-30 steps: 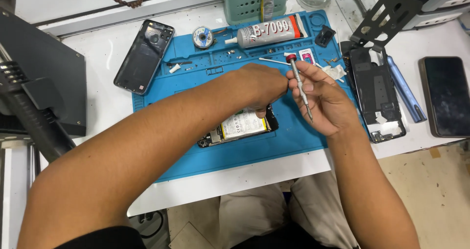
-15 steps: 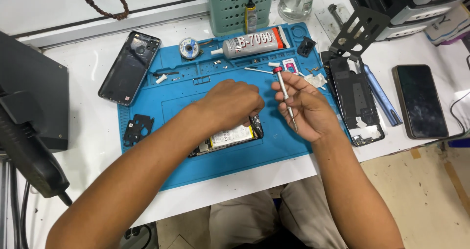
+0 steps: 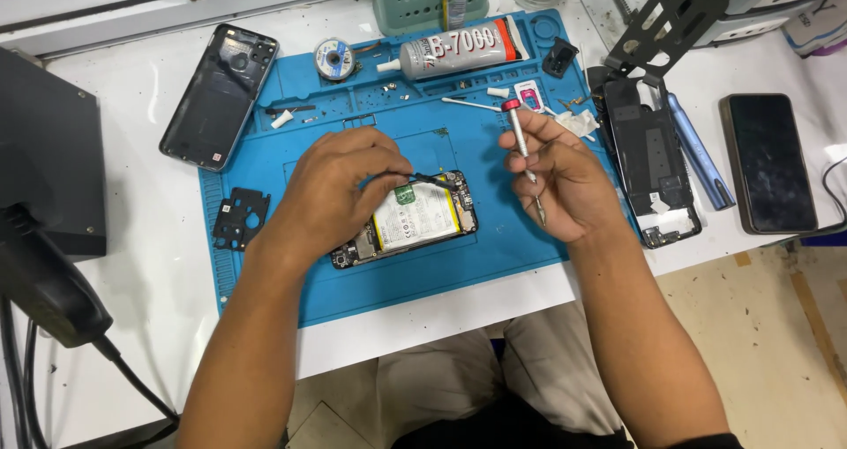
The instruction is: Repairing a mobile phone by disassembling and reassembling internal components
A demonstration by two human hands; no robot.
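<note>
Opened phone mid-teardown on the blue mat [image 3: 265, 308].

Back cover [image 3: 219, 96] and a black bracket [image 3: 239, 217] already lie off to the left; the left hand [image 3: 340, 193] pinches tweezers [image 3: 432, 181] over the phone [image 3: 415, 220], battery still seated (board exposed). The right hand [image 3: 565, 180] grips a screwdriver [image 3: 522, 153], lifted clear of it.

Matt blue rubber mat [image 3: 529, 246], metal screwdriver [image 3: 522, 149]
</note>
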